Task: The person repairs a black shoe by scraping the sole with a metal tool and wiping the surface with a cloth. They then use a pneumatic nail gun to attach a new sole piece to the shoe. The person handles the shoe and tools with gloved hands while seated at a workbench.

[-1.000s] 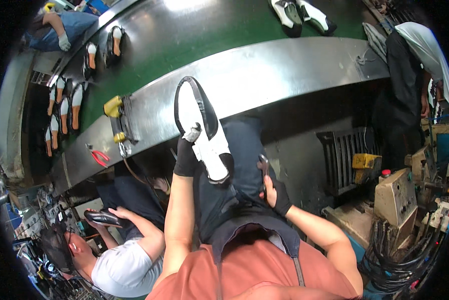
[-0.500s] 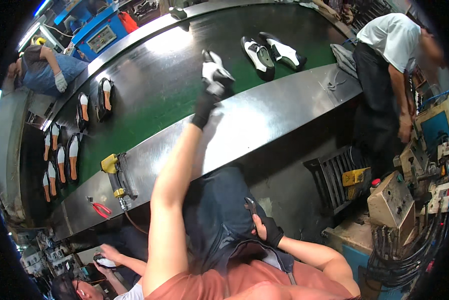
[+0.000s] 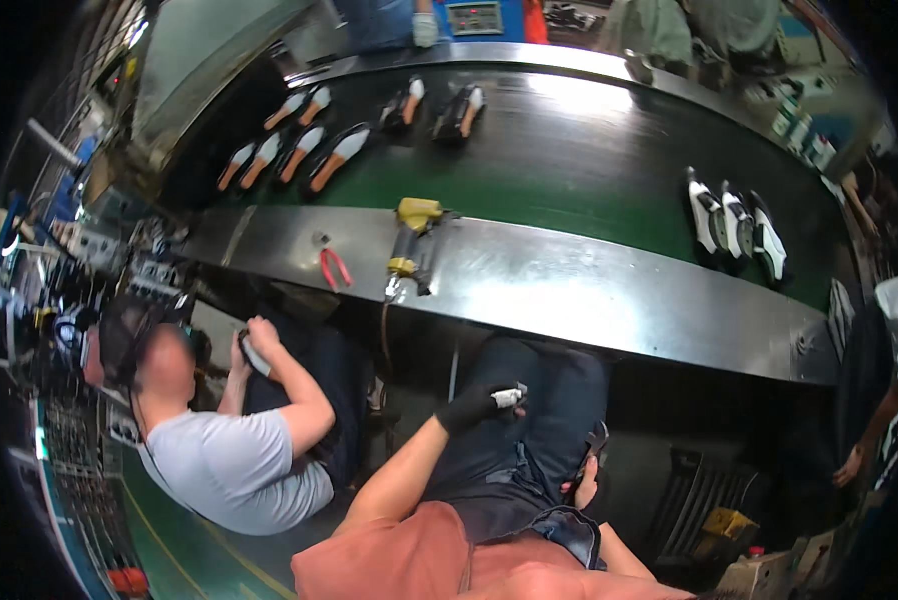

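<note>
My left hand (image 3: 489, 403), in a dark glove with white wrapping at the fingers, hovers over my lap. Its fingers reach loosely forward, and I see nothing in them. Beside my right thigh, my right hand (image 3: 586, 482) is closed around the handles of metal pincers (image 3: 598, 437), whose head points up and away from me. Three black-and-white shoes stand side by side on the belt at the right: one outer shoe (image 3: 704, 212), a middle shoe (image 3: 737, 222) and another outer shoe (image 3: 769, 243). Neither hand touches them.
A yellow nail gun (image 3: 409, 240) with a hose lies on the steel ledge (image 3: 549, 275), near red-handled pliers (image 3: 335, 266). Several dark shoes (image 3: 339, 155) occupy the green belt (image 3: 559, 205) at the left. A seated co-worker (image 3: 229, 440) handles a shoe at my left.
My view has turned left. My left hand has let go of a black-and-white shoe on the belt and drawn back over my lap. My right hand still holds the pincers.
</note>
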The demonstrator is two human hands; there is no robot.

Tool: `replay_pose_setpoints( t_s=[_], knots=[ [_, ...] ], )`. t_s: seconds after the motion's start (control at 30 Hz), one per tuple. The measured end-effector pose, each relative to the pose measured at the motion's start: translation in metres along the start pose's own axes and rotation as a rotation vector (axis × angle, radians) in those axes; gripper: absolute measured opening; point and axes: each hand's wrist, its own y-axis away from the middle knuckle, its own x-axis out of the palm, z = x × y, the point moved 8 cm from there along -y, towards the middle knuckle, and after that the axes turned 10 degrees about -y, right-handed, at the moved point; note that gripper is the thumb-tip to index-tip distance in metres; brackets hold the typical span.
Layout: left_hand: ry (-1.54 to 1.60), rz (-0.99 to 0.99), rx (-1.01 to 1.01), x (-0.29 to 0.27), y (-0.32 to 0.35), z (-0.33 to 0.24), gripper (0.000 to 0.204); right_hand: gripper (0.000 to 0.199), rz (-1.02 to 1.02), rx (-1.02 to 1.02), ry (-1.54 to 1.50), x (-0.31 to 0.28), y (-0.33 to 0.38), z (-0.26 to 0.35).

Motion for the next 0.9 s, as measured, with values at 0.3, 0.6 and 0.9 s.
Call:
replay_pose_setpoints(
  t_s=[0.3,0.6,0.9],
  knots=[
    [0.019,-0.023,-0.049,0.014,0.03,-0.008,0.041,0.068,0.025,-0.06,0.195,0.016,0.009,0.0],
    [-0.038,0.265,0.162,0.023,-0.014,-0.033,0.05,0.062,-0.024,-0.027,0.02,0.001,-0.048,-0.07],
    [-0.53,-0.485,0.388,-0.127,-0.163,-0.273,0.042,0.059,-0.098,-0.027,0.233,0.046,-0.091,0.039]
  ],
)
